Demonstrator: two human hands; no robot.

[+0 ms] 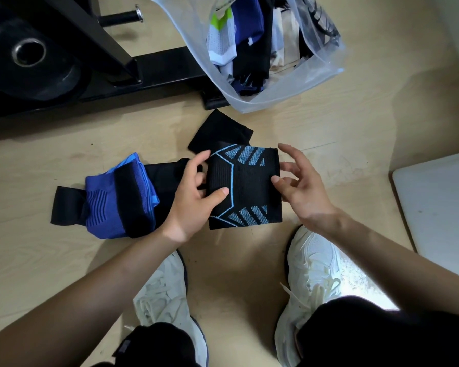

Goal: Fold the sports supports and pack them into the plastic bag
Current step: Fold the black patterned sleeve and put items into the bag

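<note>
A black sports support with light-blue stripes [249, 185] is folded into a square above the floor. My left hand [194, 197] grips its left edge, thumb on top and fingers behind. My right hand [300, 181] hovers at its right edge with relaxed, spread fingers, barely touching it. A blue and black support [117, 202] lies on the floor at the left, with a black strap sticking out. A plain black support [223, 131] lies behind the folded one. The translucent plastic bag [270, 94] stands open at the top, holding several folded supports.
A black exercise-machine frame [96, 70] with a weight plate [29, 56] fills the upper left. A white board [440, 205] lies at the right. My two white shoes [313, 263] stand on the wooden floor below my hands.
</note>
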